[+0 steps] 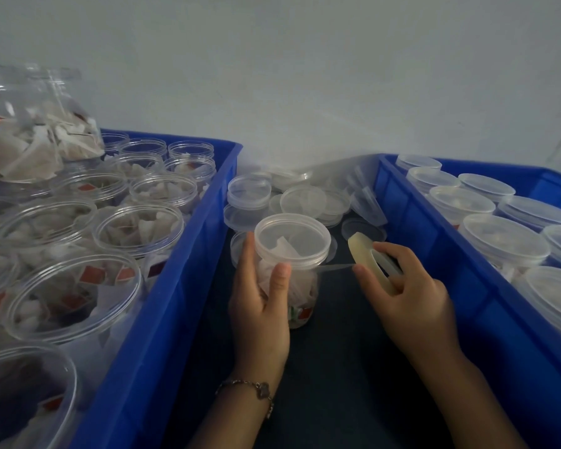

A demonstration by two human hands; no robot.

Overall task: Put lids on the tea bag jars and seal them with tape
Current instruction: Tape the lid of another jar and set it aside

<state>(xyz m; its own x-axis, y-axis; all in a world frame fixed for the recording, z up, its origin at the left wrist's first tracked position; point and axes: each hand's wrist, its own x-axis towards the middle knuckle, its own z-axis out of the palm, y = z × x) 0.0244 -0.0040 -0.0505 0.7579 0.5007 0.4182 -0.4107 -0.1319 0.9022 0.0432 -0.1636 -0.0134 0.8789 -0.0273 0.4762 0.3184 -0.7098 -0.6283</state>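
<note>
A clear plastic jar [300,288] of tea bags stands on the dark table between two blue crates, with a clear lid [292,239] on it. My left hand [261,303] grips the jar's side, thumb up on the front just below the lid. My right hand [402,293] holds a pale roll of tape [368,257] to the right of the jar. A thin strip of tape [336,268] stretches from the roll to the jar just under the lid.
The left blue crate [162,319] holds several open jars of tea bags. The right blue crate [467,286] holds several lidded jars. A pile of loose clear lids [302,200] lies behind the jar. A white wall rises at the back.
</note>
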